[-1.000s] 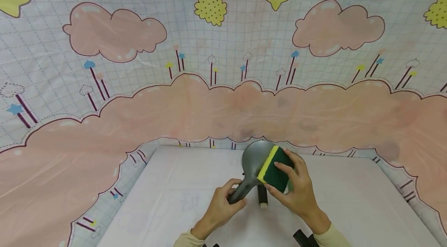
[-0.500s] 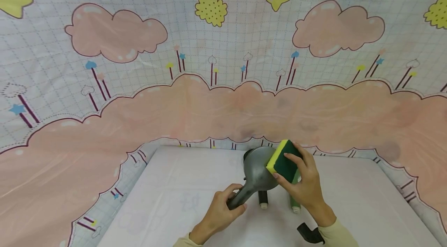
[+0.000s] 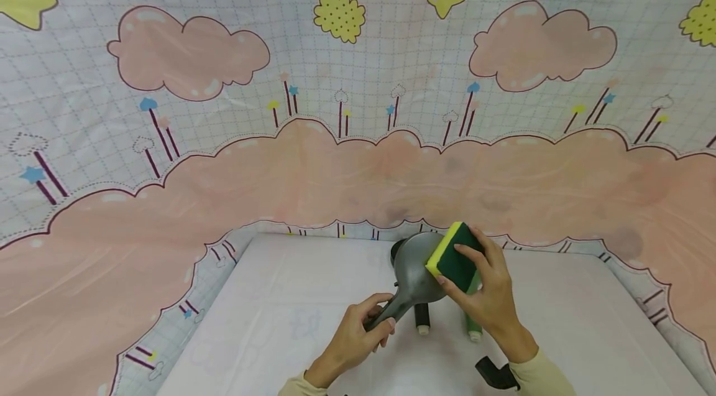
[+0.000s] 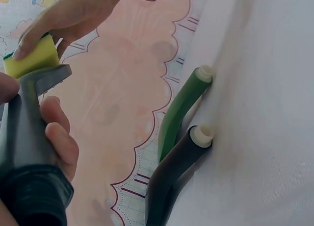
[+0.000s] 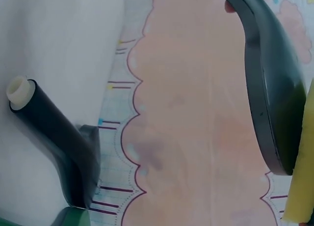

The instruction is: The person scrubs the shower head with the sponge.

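In the head view my left hand (image 3: 358,334) grips the handle of a grey shower head (image 3: 416,265), held up above the white table with its rounded back showing. My right hand (image 3: 489,284) pinches a sponge (image 3: 460,259) with a dark green scouring side and a yellow foam side. The yellow foam (image 5: 300,167) touches the back of the shower head, as the right wrist view also shows. In the left wrist view, curled fingers (image 4: 61,138) and a thumb lie around the grey handle (image 4: 19,123). Which way the spray face points is hidden.
Behind the held shower head, a black shower head (image 3: 422,318) and a green one (image 3: 473,326) lie on the white table (image 3: 268,296), their pale threaded ends toward me. A patterned cloth (image 3: 358,178) hangs behind the table. A black wrist mount (image 3: 496,374) sits by the right sleeve.
The right hand has moved the sponge up and right along the shower head's back. The shower head has turned slightly, and the green shower head's end has come into sight.
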`<state>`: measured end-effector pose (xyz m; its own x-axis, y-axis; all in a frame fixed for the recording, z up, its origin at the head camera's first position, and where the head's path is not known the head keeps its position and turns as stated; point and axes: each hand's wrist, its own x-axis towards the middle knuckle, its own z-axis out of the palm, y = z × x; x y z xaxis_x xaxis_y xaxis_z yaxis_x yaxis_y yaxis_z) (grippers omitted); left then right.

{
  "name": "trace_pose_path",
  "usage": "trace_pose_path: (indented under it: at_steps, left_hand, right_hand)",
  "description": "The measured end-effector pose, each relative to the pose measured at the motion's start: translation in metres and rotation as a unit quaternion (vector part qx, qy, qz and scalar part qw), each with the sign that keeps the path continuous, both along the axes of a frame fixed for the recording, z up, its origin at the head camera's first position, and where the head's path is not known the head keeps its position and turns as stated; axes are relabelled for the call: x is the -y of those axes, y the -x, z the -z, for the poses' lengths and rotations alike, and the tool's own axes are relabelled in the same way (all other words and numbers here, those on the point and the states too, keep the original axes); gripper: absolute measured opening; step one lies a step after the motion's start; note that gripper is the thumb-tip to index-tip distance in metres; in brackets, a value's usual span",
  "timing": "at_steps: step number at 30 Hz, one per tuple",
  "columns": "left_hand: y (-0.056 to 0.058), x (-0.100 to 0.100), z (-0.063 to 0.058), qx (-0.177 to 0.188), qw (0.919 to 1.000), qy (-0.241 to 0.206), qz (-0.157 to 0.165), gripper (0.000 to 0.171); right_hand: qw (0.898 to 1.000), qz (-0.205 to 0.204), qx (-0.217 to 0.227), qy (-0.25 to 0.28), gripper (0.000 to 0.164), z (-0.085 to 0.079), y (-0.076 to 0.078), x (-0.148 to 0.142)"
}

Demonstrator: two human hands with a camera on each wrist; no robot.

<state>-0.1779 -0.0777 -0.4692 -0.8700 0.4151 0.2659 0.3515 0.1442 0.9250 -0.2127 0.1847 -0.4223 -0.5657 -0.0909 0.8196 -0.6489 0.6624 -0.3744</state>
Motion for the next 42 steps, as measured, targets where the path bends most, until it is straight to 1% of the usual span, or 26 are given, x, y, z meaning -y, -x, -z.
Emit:
trace_pose_path:
  at_steps: [2, 5, 9, 14, 18, 21, 26, 29, 32, 34, 40, 42]
  left_hand:
    - [0.000, 0.000, 0.000, 0.007, 1.0000, -0.005, 0.004, 0.034]
    - [0.001, -0.001, 0.000, 0.006, 0.9999, -0.011, 0.006, 0.033]
    - [0.002, -0.002, 0.001, 0.004, 0.9997, -0.023, 0.009, 0.034]
    - [0.002, -0.003, 0.000, 0.023, 0.9990, -0.037, 0.014, 0.037]
    - [0.002, -0.002, 0.000, 0.028, 0.9989, -0.033, 0.019, 0.040]
    - [0.003, 0.000, 0.001, 0.028, 0.9987, -0.028, 0.030, 0.042]
    - [0.001, 0.004, 0.002, 0.035, 0.9972, -0.026, 0.061, 0.046]
    - [0.001, 0.005, 0.003, 0.037, 0.9960, -0.031, 0.075, 0.046]
    - [0.002, 0.006, 0.003, 0.037, 0.9950, -0.035, 0.085, 0.043]
    - [0.002, 0.006, 0.003, 0.038, 0.9944, -0.038, 0.090, 0.041]
    - [0.003, 0.006, 0.003, 0.044, 0.9933, -0.050, 0.095, 0.043]
    - [0.003, 0.006, 0.003, 0.047, 0.9930, -0.052, 0.095, 0.044]
  right_hand:
    - [1.000, -0.011, -0.011, -0.008, 0.058, 0.000, -0.001, 0.002]
    - [0.999, -0.026, -0.028, -0.025, 0.062, 0.001, -0.004, 0.007]
    - [0.997, -0.030, -0.046, -0.045, 0.064, 0.002, -0.008, 0.013]
    - [0.995, -0.041, -0.073, -0.053, 0.061, 0.003, -0.010, 0.017]
    - [0.995, -0.044, -0.076, -0.056, 0.061, 0.001, -0.008, 0.016]
    - [0.996, -0.036, -0.065, -0.058, 0.063, 0.000, -0.006, 0.011]
    - [0.998, -0.031, -0.032, -0.032, 0.066, -0.002, -0.002, 0.001]
    - [0.999, -0.031, -0.022, -0.010, 0.061, -0.004, -0.001, -0.003]
    - [1.000, -0.026, -0.018, 0.000, 0.057, -0.006, -0.001, -0.005]
    - [1.000, -0.021, -0.015, 0.000, 0.059, -0.007, -0.001, -0.006]
    - [1.000, -0.005, 0.025, -0.009, 0.066, -0.010, -0.006, -0.004]
    - [1.000, -0.004, 0.029, -0.008, 0.067, -0.011, -0.008, -0.003]
